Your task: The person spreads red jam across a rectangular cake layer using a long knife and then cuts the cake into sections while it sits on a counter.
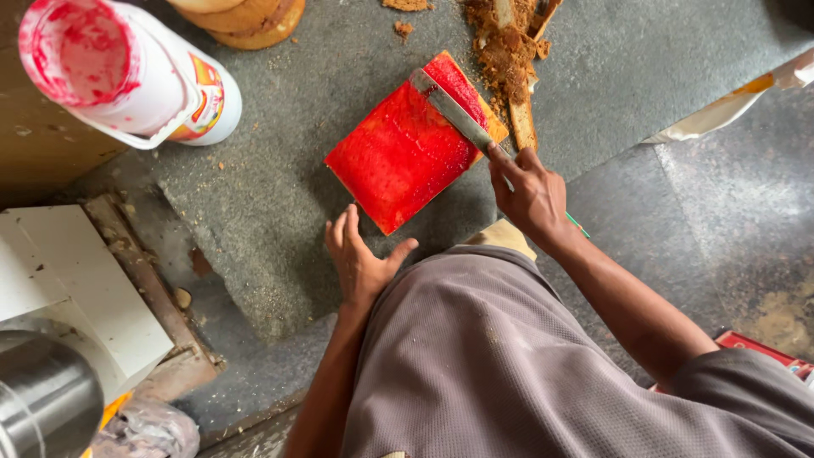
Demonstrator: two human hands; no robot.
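A rectangular slab of cake (398,153) covered in glossy red spread lies on the grey stone counter (280,195). My right hand (527,193) grips a long flat metal knife (454,114) whose blade rests across the slab's far corner. My left hand (358,259) lies flat on the counter, fingers apart, just below the slab's near corner, and holds nothing.
A white plastic tub (127,72) smeared red inside lies tipped at the top left. Brown cake trimmings and crumbs (507,51) are heaped beyond the slab. Round cake layers (246,19) sit at the top edge. A white board (68,280) and a steel vessel (42,394) are at the left.
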